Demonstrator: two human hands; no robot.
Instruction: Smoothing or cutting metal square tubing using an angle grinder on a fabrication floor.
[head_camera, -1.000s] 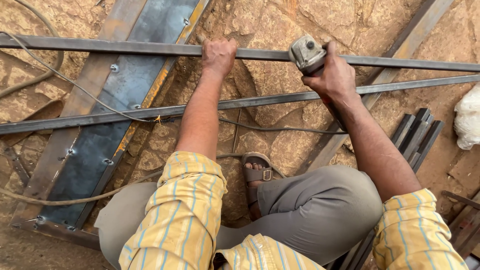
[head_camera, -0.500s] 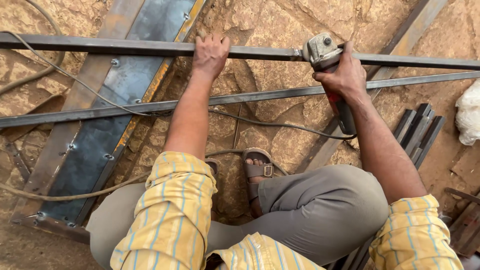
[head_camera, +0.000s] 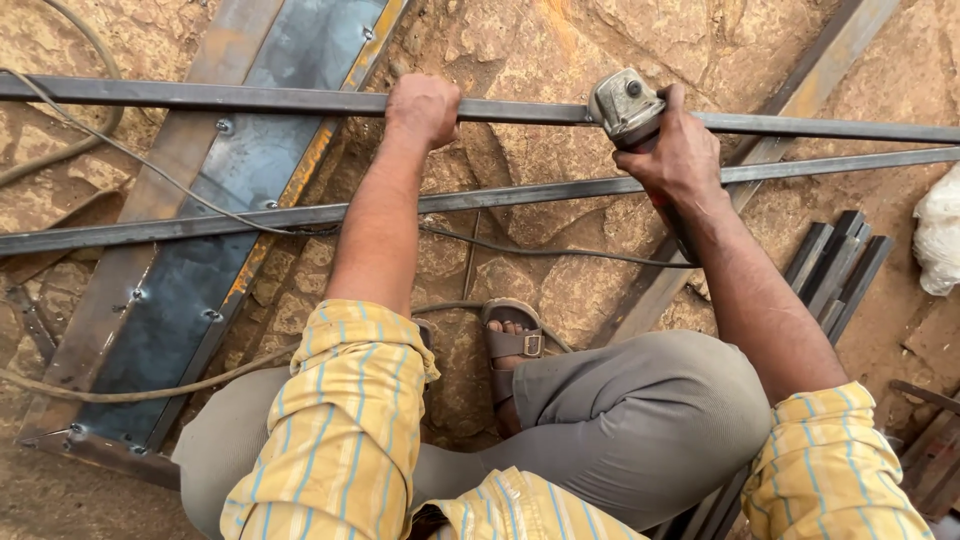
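I squat on stony ground over two long metal bars. My left hand (head_camera: 422, 108) grips the far bar (head_camera: 200, 97), fingers wrapped over its top. My right hand (head_camera: 680, 150) holds an angle grinder (head_camera: 625, 105) by its body, the grey head resting against the same far bar just right of my left hand. The grinder's black cable (head_camera: 540, 250) trails left under the near bar (head_camera: 150, 232). My sandalled foot (head_camera: 512, 345) shows between my knees.
A wide dark steel plate with bolts (head_camera: 220, 220) lies diagonally under the bars at left. A rope or hose (head_camera: 120, 392) curves across the lower left. Short steel sections (head_camera: 835, 265) are stacked at right, beside a white bag (head_camera: 940, 235).
The view shifted and both hands have moved slightly along the far bar; the grinder head stays against the bar.
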